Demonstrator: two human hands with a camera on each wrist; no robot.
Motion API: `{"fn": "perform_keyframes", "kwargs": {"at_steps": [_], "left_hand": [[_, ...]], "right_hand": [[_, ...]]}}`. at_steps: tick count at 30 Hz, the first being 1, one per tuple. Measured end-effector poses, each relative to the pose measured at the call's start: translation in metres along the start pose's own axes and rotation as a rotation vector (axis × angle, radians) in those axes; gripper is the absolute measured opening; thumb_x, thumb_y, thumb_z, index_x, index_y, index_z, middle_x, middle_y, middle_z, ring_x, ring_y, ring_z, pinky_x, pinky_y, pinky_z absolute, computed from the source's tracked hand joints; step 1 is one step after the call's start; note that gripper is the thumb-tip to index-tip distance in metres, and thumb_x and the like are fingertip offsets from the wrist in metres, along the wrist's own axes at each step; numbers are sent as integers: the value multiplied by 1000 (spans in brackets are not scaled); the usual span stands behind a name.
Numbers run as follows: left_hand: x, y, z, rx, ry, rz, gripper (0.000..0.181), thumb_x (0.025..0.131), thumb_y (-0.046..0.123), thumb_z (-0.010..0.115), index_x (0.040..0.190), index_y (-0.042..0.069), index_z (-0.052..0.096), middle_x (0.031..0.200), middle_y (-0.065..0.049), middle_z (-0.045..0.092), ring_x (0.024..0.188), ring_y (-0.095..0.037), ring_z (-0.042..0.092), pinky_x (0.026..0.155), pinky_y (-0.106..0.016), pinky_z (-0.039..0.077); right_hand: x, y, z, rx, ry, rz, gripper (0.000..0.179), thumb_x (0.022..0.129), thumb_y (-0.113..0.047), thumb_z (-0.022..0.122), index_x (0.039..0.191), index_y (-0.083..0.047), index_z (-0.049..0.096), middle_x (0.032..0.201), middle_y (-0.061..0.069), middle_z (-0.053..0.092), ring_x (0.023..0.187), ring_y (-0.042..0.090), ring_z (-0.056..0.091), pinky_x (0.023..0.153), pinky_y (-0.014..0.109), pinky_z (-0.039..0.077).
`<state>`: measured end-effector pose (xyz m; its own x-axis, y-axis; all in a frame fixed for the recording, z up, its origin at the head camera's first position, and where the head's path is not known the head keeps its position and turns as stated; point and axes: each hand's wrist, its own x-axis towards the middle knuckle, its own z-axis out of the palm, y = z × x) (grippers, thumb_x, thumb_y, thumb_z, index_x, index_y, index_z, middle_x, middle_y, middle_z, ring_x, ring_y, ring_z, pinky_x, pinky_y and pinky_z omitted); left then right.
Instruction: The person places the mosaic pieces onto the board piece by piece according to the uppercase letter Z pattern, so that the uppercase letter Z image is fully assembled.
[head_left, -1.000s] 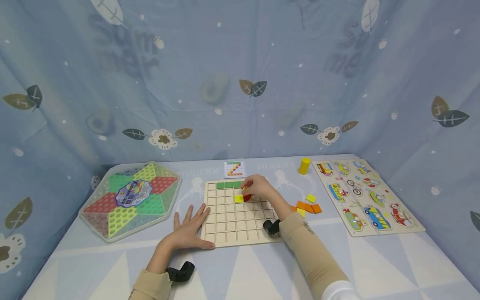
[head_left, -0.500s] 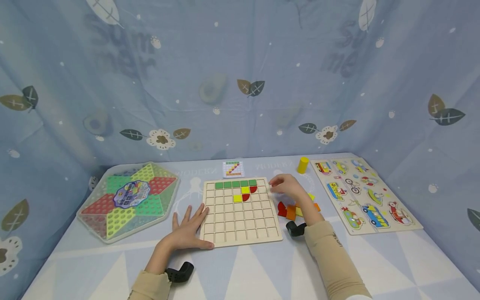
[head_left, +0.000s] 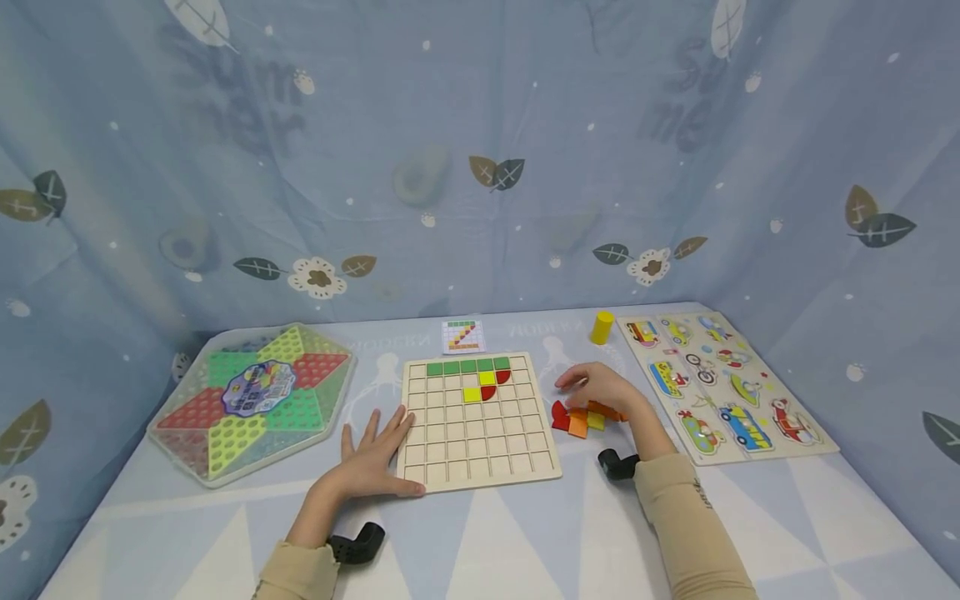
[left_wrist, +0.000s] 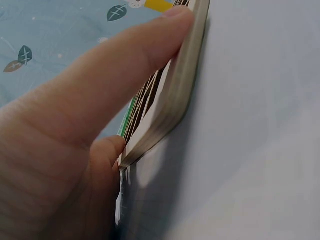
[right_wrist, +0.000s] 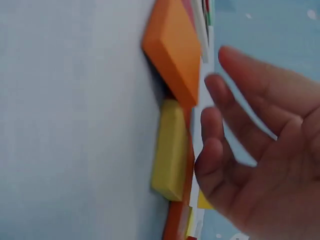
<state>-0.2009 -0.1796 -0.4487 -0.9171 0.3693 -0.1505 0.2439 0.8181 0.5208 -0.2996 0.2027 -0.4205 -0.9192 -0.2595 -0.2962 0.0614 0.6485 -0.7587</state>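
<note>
Worktop (head_left: 510, 533) in front of the grid board (head_left: 480, 442) is passable, narrow gap between board and right hand (head_left: 602, 387) too, but loose tiles (head_left: 577, 425) sit below that hand, yellow cylinder (head_left: 602, 328) behind, picture puzzle (head_left: 723, 387) to its right, left hand (head_left: 367, 462) blocking board's left edge.

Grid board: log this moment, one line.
left hand: on grid board | right hand: empty, by loose tiles | board: partly filled

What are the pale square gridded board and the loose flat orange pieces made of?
The pale square gridded board: probably matte wood, judging by its beige, layered-looking edge. The flat orange pieces: perhaps smoothly painted wood, their faces evenly coloured, though plastic is possible.
</note>
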Motion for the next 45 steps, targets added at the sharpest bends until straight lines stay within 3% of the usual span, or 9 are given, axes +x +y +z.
{"fn": "perform_keyframes", "kwargs": {"at_steps": [2,6,14,17,20,26,32,38,45], "left_hand": [[0,0,1,-2,-3,-4,114,61,62,74,148,11,20,155,-9,7,138,-44,-7,97,-66,-17],[0,0,1,-3,-6,-10,114,62,61,74,148,11,20,155,-9,7,138,-44,-7,98,-66,-18],[0,1,0,-2,4,-8,115,61,62,75,148,11,21,155,-9,8,138,-44,-7,98,-66,-17],[0,0,0,-3,3,-12,115,61,62,75,148,11,20,155,-9,8,138,-44,-7,98,-65,-17],[0,0,0,-4,2,-14,115,61,61,75,148,11,20,155,-9,8,138,-44,-7,98,-65,-17],[0,0,0,-3,-1,-8,115,61,62,74,148,11,20,155,-9,8,138,-44,-7,98,-65,-17],[1,-1,1,5,-1,-5,115,61,62,74,149,12,20,155,-9,7,138,-44,-7,98,-66,-17],[0,-1,1,6,0,-6,115,61,63,74,149,12,20,155,-9,8,138,-44,-7,98,-66,-16],[0,0,0,2,-10,-6,114,62,63,73,149,13,19,155,-8,7,138,-44,-8,98,-66,-17]], "right_hand": [[1,0,5,-26,-61,-54,27,77,-2,70,103,-9,69,105,5,63,92,22,51,81,33,46],[4,0,13,-68,-121,-86,28,75,1,70,100,-13,70,100,2,62,92,22,49,79,31,46],[5,-5,12,-118,-99,-53,15,78,2,69,90,-6,71,82,4,62,72,18,51,64,25,45],[5,-14,12,-92,-45,-37,7,81,-2,67,87,-4,71,78,4,62,68,18,51,63,25,44],[7,-27,16,-43,-4,-51,14,85,-8,65,98,-4,70,80,4,62,74,20,52,68,29,42],[12,-55,39,57,-27,-86,23,91,-11,57,110,-3,66,98,8,63,88,20,53,84,36,43],[20,-78,73,139,-44,-103,14,88,-10,62,98,-1,65,95,8,62,75,16,56,67,29,47],[24,-93,97,18,-22,-71,5,81,-6,69,81,-1,69,75,6,66,58,13,62,56,25,52],[28,-98,105,-229,28,-98,13,78,-11,73,67,-6,69,60,1,62,50,12,54,52,24,45]]}}
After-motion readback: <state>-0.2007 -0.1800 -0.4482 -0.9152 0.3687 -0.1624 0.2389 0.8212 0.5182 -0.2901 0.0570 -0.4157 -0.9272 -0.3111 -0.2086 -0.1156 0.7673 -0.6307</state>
